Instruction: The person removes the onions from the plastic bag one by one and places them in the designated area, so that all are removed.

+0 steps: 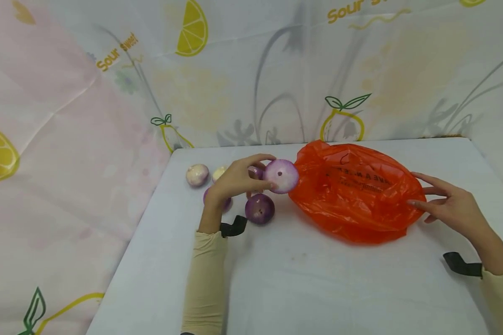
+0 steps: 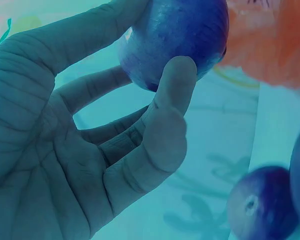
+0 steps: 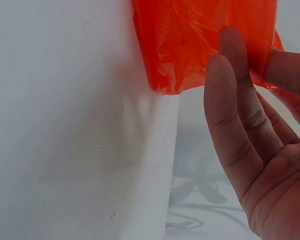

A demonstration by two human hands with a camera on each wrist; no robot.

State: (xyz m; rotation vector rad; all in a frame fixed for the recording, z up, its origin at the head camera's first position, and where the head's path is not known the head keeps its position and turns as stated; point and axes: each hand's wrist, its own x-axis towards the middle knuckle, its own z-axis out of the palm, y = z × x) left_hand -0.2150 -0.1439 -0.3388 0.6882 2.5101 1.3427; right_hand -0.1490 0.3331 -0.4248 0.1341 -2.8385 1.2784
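Observation:
In the head view my left hand (image 1: 236, 179) holds a purple onion (image 1: 281, 176) between thumb and fingers, raised at the left end of a red plastic bag (image 1: 356, 190). The left wrist view shows the same onion (image 2: 177, 40) gripped at the fingertips. My right hand (image 1: 454, 204) pinches the bag's right end. Up close, the bag (image 3: 175, 50) lies between the thumb and fingers of the right hand (image 3: 270, 145). Printed dark lettering marks the bag, and its contents are hidden.
A dark purple onion (image 1: 260, 209) lies below the left hand. Around that hand are a pale onion (image 1: 197, 175) and several others, partly hidden. All rest on a white-covered table (image 1: 318, 284) before a lemon-patterned cloth backdrop (image 1: 243, 83).

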